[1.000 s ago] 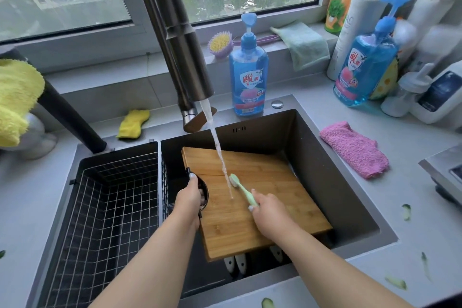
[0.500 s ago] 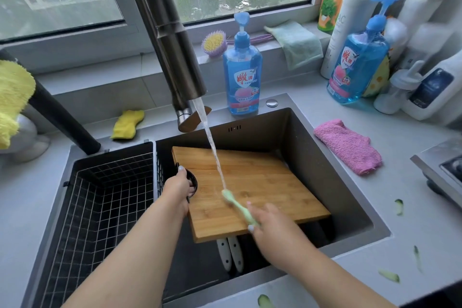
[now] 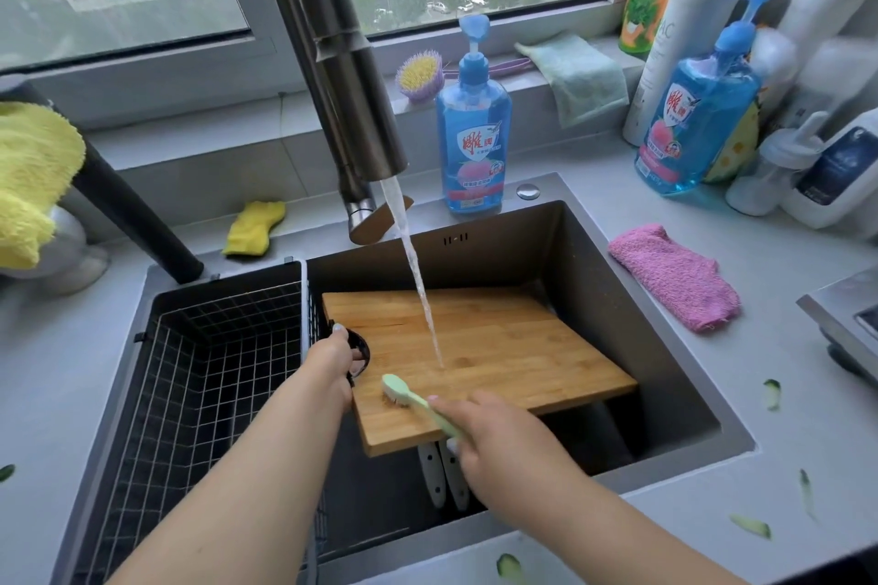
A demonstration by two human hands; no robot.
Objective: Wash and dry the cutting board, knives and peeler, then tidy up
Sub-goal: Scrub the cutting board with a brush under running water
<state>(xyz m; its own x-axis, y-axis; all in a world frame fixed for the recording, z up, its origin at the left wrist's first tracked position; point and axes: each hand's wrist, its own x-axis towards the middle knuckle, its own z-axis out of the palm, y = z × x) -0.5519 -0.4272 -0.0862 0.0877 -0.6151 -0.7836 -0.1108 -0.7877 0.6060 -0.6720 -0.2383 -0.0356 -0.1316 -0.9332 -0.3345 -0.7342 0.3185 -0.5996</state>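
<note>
1. The wooden cutting board [image 3: 480,356] lies tilted in the sink [image 3: 665,347], with its near edge held up.
2. The left hand [image 3: 328,366] holds the board at its left edge, with fingers curled round the black ring handle [image 3: 359,352] there.
3. The right hand [image 3: 494,437] is wrapped tight round the handle of a green brush [image 3: 413,399].
4. The brush head is pressed on the board near its front left corner.
5. Water runs from the tap [image 3: 351,109] and lands on the middle of the board.
6. 2 white knife handles [image 3: 444,475] poke out from under the board's near edge, down in the sink.
7. A black wire basket [image 3: 199,375] sits in the left part of the sink.
8. A blue soap bottle [image 3: 472,133] stands behind the sink, and a pink cloth [image 3: 674,276] lies on the counter to the right.
9. Green peel bits [image 3: 750,525] lie on the counter near the front.
</note>
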